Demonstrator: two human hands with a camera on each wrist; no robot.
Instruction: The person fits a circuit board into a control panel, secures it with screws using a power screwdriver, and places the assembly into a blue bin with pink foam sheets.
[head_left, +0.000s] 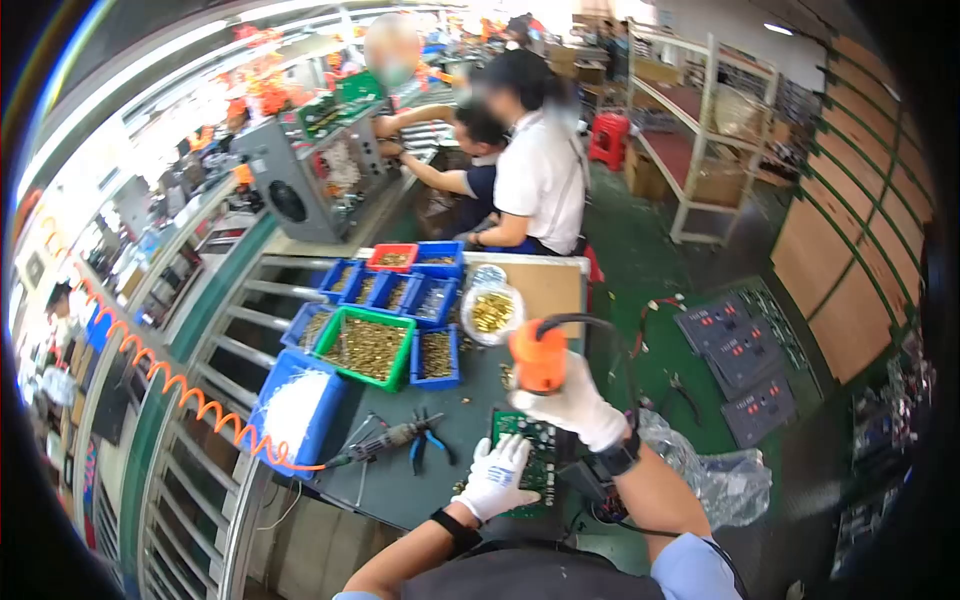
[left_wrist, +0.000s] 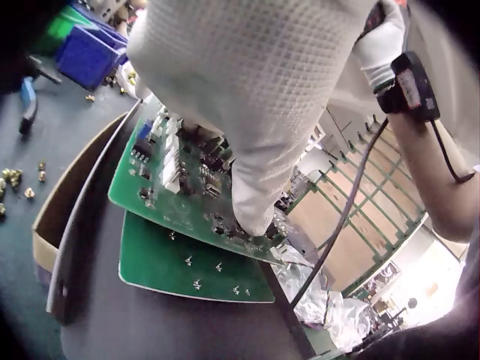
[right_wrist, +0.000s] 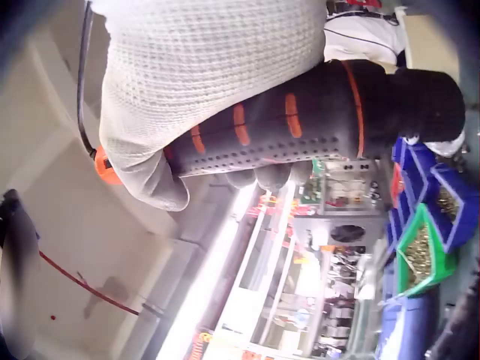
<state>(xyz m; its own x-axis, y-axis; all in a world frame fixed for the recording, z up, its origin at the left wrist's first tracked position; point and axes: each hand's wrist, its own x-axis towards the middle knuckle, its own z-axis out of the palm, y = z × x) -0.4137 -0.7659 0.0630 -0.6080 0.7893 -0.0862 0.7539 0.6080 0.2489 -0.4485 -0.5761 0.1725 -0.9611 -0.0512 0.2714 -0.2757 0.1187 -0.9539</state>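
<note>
My right hand (head_left: 575,405), in a white knit glove, grips a corded electric screwdriver (head_left: 540,358) above the bench. In the right wrist view its black body with orange stripes (right_wrist: 262,124) lies across the palm, fingers wrapped round it. My gloved left hand (head_left: 497,478) rests on a green circuit board (head_left: 540,462), fingers fairly straight. In the left wrist view the thumb (left_wrist: 255,202) touches the board's component side. Under that board a second green board (left_wrist: 191,262) shows solder points, over a dark panel (left_wrist: 165,322). The screwdriver's tip is hidden in the head view.
Blue bins (head_left: 436,357), a green bin (head_left: 400,365) and a white bowl (head_left: 515,325) hold brass-coloured parts. Blue-handled pliers (head_left: 430,440) lie beside a hose-fed driver (head_left: 385,442). Roller rails (head_left: 225,350) run left. Two people sit beyond; dark panels (head_left: 735,350) lie right.
</note>
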